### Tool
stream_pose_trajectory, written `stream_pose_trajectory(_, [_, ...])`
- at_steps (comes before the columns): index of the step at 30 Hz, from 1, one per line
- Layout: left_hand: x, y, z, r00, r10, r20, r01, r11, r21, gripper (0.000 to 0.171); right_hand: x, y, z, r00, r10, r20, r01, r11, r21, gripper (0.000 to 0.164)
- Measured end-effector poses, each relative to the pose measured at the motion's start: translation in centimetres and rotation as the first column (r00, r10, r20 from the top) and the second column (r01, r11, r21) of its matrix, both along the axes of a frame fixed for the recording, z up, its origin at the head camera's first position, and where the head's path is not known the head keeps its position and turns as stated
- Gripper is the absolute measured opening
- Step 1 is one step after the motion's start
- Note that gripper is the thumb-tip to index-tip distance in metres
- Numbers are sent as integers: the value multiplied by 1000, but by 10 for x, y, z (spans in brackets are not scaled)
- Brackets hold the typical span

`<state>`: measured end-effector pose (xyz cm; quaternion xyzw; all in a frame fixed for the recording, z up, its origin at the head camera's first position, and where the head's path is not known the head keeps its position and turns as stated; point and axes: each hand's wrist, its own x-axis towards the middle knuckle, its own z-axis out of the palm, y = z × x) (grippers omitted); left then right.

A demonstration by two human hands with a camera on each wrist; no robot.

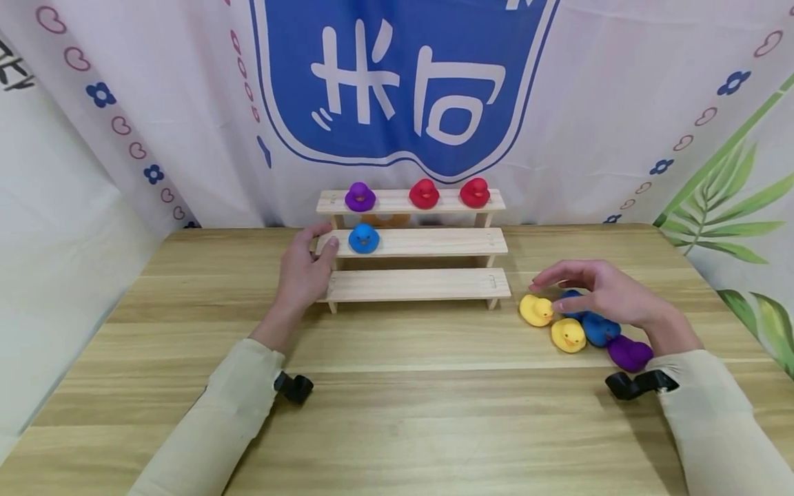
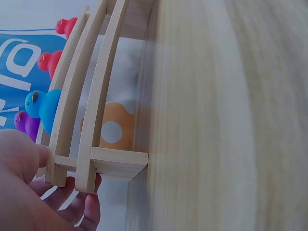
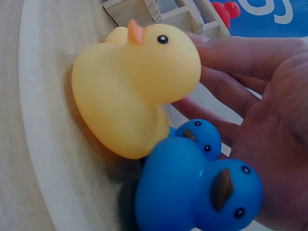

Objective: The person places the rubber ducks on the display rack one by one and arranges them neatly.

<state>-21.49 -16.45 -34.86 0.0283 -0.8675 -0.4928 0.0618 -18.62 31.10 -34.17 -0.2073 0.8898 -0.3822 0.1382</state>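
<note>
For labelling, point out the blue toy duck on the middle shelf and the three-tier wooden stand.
Blue toy duck (image 2: 49, 110), left wrist view: body.
Three-tier wooden stand (image 1: 428, 242), head view: middle shelf.

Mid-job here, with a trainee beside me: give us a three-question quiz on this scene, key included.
1. Count what sits on the top shelf.
2. True or false: the middle shelf bears one blue rubber duck.
3. Which hand holds the wooden display rack: A left, B right, C both?

Key:
1. Three: a purple rubber duck and two red rubber ducks.
2. True.
3. A, the left hand.
</note>
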Motion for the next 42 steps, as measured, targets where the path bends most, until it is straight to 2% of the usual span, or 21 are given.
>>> stream_pose_trajectory(10, [1,-3,2,1000,5,-9,-5,1000,-10,48,-3,-5,2,997,50,62,-52,998,24,36])
stream_pose_trajectory(17, [1,-3,3,1000,10,-3,-10,1000,1,48,-4,-8,1,997,56,46,-59,996,70,43])
stream_pose_trajectory(21, [1,-3,2,1000,2,-3,-2,1000,12,48,-3,-10,1,998,33,55,-37,996,85,45])
stream_pose_trajectory(29, [0,-2,0,1000,-3,-1,3,1000,12,47,-2,-16,0,998,-43,46,36,989,141,39])
stream_pose_trajectory(35, [2,-1,1,1000,2,-2,-2,1000,11,47,0,-18,0,996,-70,50,63,989,136,36])
stream_pose_trajectory(42, [1,-1,1,1000,0,-9,0,1000,7,47,3,-18,3,993,-109,-40,112,989,94,34])
